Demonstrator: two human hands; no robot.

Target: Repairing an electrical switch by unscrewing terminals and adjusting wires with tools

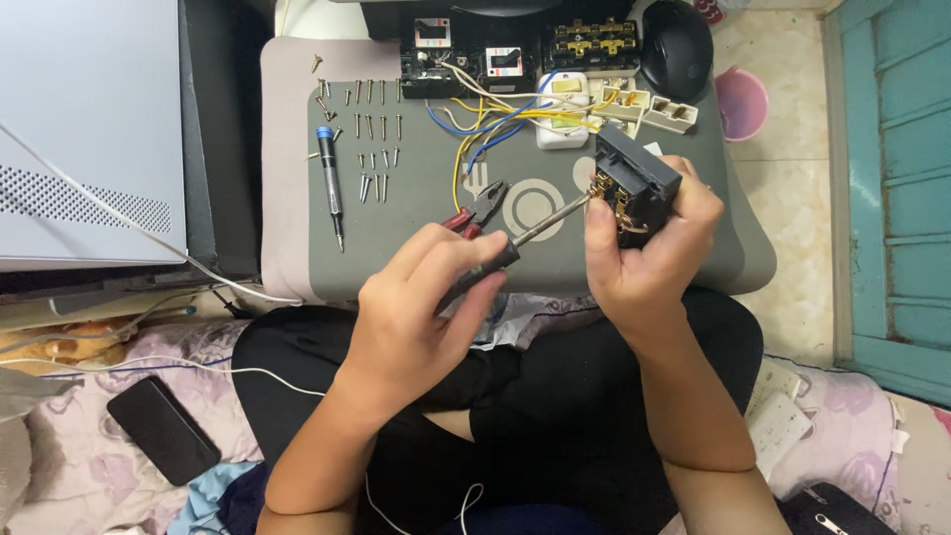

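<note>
- Now our left hand [416, 317] grips a screwdriver [525, 238], tip at the socket block's brass contacts.
- Our right hand [649, 248] clasps that black socket block [639, 178] over the mat's [416, 258] right edge.
- Pliers [480, 208] lie mid-mat; screws [371, 139] sit near its far left corner.

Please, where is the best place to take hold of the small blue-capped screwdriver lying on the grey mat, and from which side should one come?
Probably the dark middle of the blue-capped screwdriver, pinched across its width from straight above. It lies flat on the grey mat, blue cap away from the person, thin tip toward them. The rows of loose screws lie close on its right, so fingers coming down from above, or slightly from the left, should disturb them least.
</note>
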